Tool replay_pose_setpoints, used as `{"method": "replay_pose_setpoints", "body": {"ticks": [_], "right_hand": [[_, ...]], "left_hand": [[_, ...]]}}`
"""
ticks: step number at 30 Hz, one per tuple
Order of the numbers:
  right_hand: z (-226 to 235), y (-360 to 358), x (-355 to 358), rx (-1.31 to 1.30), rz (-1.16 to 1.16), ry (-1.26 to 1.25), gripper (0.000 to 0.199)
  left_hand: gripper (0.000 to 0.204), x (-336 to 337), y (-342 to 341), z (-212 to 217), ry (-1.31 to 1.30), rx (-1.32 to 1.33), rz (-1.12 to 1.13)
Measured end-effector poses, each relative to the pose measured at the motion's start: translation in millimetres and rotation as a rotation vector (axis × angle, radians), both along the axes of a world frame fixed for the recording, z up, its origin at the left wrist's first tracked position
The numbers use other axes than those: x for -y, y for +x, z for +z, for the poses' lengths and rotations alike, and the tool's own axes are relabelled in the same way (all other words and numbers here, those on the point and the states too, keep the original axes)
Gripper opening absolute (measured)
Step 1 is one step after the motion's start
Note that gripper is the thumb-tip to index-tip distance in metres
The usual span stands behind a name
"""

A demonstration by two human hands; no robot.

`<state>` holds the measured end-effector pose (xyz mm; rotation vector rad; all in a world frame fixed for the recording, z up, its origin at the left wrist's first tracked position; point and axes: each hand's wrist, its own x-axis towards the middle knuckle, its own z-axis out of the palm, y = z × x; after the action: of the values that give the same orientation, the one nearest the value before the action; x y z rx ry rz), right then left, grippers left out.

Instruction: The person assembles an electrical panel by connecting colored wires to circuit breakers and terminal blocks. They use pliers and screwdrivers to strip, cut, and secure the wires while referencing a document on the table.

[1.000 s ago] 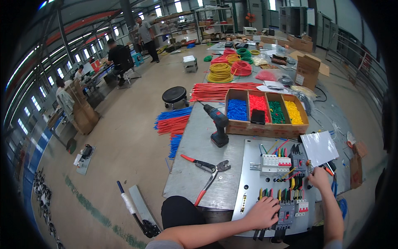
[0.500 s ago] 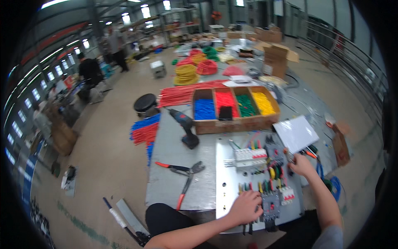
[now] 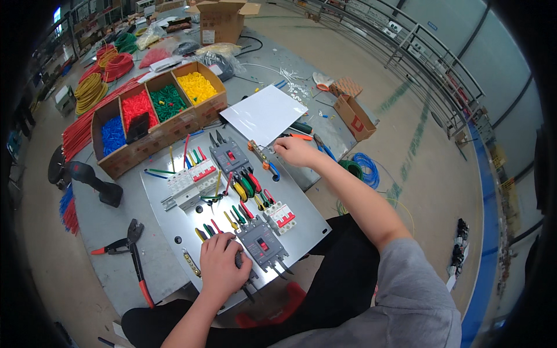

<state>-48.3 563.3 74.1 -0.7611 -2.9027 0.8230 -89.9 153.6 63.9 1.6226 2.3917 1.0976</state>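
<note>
A metal mounting panel [image 3: 165, 216] carries wired electrical parts and lies at the table's near edge. My left hand [image 3: 223, 264] rests with bent, slightly parted fingers against the left side of the near grey circuit breaker [image 3: 262, 243]; its fingertips are partly hidden. My right hand [image 3: 297, 152] is closed in a pinch just right of a brass terminal bar [image 3: 256, 152] with orange insulators. Whatever the pinch holds is too small to make out. Between the hands are a far grey breaker [image 3: 230, 155], small red-switched breakers [image 3: 284, 218] and bundles of yellow, green and red wires [image 3: 246, 184].
A cardboard box [image 3: 165, 136] holds blue, red, green and yellow sleeves. A cordless drill [image 3: 98, 184] and red-handled crimping pliers [image 3: 134, 246] lie left of the panel. A white sheet [image 3: 264, 113] lies beyond it. Blue-handled pliers [image 3: 324, 148] lie beside my right hand; wire coils [image 3: 371, 169] are on the floor.
My view has swung to the right and down, so the panel and box appear farther left. My right hand has drawn slightly away from the brass bar. My left hand stays beside the near breaker.
</note>
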Motion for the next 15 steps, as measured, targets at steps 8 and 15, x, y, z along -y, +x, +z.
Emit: {"method": "replay_pose_setpoints", "body": {"ticks": [8,15], "right_hand": [[-2,-15,-4,0.014,0.014,-0.045,0.032],[-1,-6,-15,0.111,0.031,0.051,0.031]], "left_hand": [[0.017,5,-5,2,-0.046,0.044,0.004],[0.021,-1,-13,0,-0.097,0.095,-0.039]]}}
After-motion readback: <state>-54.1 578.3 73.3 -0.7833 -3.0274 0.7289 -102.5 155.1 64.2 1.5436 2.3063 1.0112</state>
